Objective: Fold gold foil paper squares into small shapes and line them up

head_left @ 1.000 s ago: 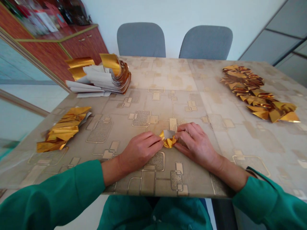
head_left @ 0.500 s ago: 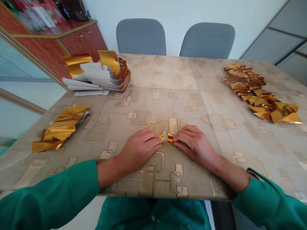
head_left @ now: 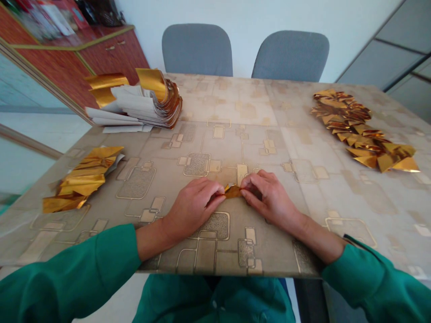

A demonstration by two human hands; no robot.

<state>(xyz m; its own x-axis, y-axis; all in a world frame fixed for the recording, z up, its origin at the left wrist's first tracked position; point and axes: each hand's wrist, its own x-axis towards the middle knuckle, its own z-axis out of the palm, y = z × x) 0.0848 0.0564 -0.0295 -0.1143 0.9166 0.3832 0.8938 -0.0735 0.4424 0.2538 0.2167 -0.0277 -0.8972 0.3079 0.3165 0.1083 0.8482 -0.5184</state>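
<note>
Near the front of the table, a small folded piece of gold foil paper (head_left: pixel 232 192) spans the gap between my hands. My left hand (head_left: pixel 197 204) pinches its left end between thumb and fingers. At the right end, my right hand (head_left: pixel 269 197) grips it the same way. The fingers hide both ends of the paper. To the left lies a pile of creased gold foil sheets (head_left: pixel 85 177) with some pale backing showing. Folded gold foil pieces (head_left: pixel 360 128) form a long overlapping row on the right side.
A thick curved stack of gold and white paper (head_left: pixel 141 103) stands at the back left of the patterned table (head_left: pixel 215 148). Two grey chairs (head_left: pixel 197 50) are behind the far edge. A reddish wooden cabinet (head_left: pixel 111 56) stands beyond the left corner.
The paper between my hands has turned, so its gold side now faces me where a pale opening showed before. Both hands still hold its ends, with the fingers slightly shifted.
</note>
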